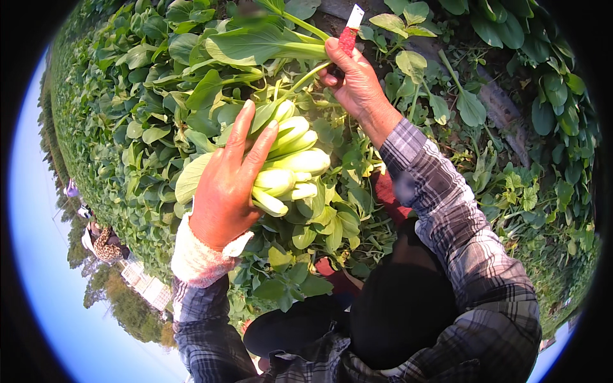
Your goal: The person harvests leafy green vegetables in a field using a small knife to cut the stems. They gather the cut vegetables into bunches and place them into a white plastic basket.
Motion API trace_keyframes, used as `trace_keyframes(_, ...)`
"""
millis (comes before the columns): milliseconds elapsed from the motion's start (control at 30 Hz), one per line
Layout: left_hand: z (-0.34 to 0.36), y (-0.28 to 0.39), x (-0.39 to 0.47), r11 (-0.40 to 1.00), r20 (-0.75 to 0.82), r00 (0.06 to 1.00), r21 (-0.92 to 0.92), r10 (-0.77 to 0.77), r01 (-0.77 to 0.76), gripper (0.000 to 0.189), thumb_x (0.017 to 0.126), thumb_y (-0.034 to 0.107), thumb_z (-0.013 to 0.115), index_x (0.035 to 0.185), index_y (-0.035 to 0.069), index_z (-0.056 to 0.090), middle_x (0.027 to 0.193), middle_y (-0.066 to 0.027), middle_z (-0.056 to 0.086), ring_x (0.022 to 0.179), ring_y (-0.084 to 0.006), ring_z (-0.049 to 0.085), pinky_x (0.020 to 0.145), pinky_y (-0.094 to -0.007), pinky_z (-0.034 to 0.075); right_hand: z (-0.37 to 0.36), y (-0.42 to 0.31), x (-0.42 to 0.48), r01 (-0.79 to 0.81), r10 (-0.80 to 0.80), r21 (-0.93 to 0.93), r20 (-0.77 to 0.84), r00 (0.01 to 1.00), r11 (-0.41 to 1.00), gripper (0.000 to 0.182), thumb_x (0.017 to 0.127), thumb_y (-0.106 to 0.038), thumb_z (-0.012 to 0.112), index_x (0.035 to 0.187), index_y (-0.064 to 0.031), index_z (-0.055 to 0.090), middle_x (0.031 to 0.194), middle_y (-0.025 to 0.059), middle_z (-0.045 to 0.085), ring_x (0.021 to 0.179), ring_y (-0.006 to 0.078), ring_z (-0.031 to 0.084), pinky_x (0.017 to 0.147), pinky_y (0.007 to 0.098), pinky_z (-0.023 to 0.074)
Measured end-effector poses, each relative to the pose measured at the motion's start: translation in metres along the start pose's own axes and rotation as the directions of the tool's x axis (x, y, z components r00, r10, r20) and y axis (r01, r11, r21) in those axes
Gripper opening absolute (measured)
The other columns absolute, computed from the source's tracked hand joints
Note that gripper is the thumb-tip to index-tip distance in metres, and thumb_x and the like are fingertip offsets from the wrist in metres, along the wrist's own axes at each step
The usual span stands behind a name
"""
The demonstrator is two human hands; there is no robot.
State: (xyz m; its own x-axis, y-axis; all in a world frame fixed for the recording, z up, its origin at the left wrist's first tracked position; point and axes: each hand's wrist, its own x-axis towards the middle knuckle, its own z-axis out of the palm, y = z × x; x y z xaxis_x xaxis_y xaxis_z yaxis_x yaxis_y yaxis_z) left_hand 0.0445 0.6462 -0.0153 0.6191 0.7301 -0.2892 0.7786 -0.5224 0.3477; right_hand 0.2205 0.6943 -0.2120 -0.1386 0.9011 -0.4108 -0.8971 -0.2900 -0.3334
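My left hand point(227, 191) is wrapped around a bunch of bok choy point(297, 165), its pale stem ends pointing right and its leaves partly hidden under the palm. Higher up, my right hand point(359, 88) grips a small knife point(348, 39) with a red-wrapped handle and a short, bright flat blade pointing up. The same hand pinches the stem end of another bok choy point(273, 47) between thumb and fingers, its leaves spreading left above the bunch. Rooted bok choy plants point(148, 86) stand just left of both hands.
Dense rows of leafy greens point(555, 95) continue on the right, beside a strip of dark plastic film point(500, 103). Loose leaves point(471, 107) lie on the ground there. A red shoe point(390, 196) is near my knees. Another person point(107, 246) and pale crates point(146, 285) appear far left.
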Motion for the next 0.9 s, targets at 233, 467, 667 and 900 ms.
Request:
trace_keyframes(233,-0.004,0.011,-0.002,0.999,-0.064,0.997,-0.007,-0.042,0.041,0.082,0.057,0.000,0.074,0.133,0.010,0.045,0.144,-0.0260,0.024,0.107,-0.0369,0.055,0.085,-0.0388,0.047,0.005,-0.017,-0.008,0.108,-0.107,0.008,-0.092,0.990,0.994,0.043,0.079,-0.029,0.073,0.104,-0.0030,0.050,0.086,0.0039,0.055,0.063,0.0143,0.052,0.050,0.0233,0.0375)
trace_keyframes(467,-0.001,0.010,-0.010,0.997,0.036,0.998,-0.043,-0.059,0.061,0.086,0.055,-0.003,0.070,0.135,0.011,0.043,0.143,-0.0282,0.025,0.100,-0.0353,0.058,0.082,-0.0393,0.047,0.005,-0.033,-0.003,0.244,-0.216,0.173,-0.166,0.962,0.954,0.033,0.082,-0.026,0.071,0.097,-0.0055,0.050,0.084,0.0048,0.057,0.068,0.0151,0.055,0.050,0.0237,0.0405)
trace_keyframes(667,-0.016,0.007,-0.021,0.963,0.048,0.999,-0.268,-0.003,0.016,0.079,0.062,0.004,0.073,0.134,-0.001,0.040,0.129,-0.0212,0.050,0.112,-0.0353,0.054,0.092,-0.0397,0.042,0.001,-0.054,-0.010,0.345,-0.367,-0.365,0.009,0.930,0.865,0.036,0.078,-0.015,0.075,0.107,-0.0049,0.057,0.084,-0.0005,0.062,0.068,0.0061,0.057,0.052,0.0187,0.0397)
trace_keyframes(900,-0.027,0.037,-0.020,0.265,0.152,0.811,-0.897,-0.565,0.354,0.092,0.063,0.022,0.080,0.140,0.002,0.032,0.136,-0.0156,0.045,0.121,-0.0256,0.048,0.100,-0.0346,0.038,0.045,-0.060,-0.056,0.039,0.287,-0.643,0.395,0.873,0.765,0.043,0.074,-0.006,0.074,0.114,-0.0030,0.058,0.099,0.0043,0.064,0.092,0.0108,0.060,0.084,0.0255,0.0479)
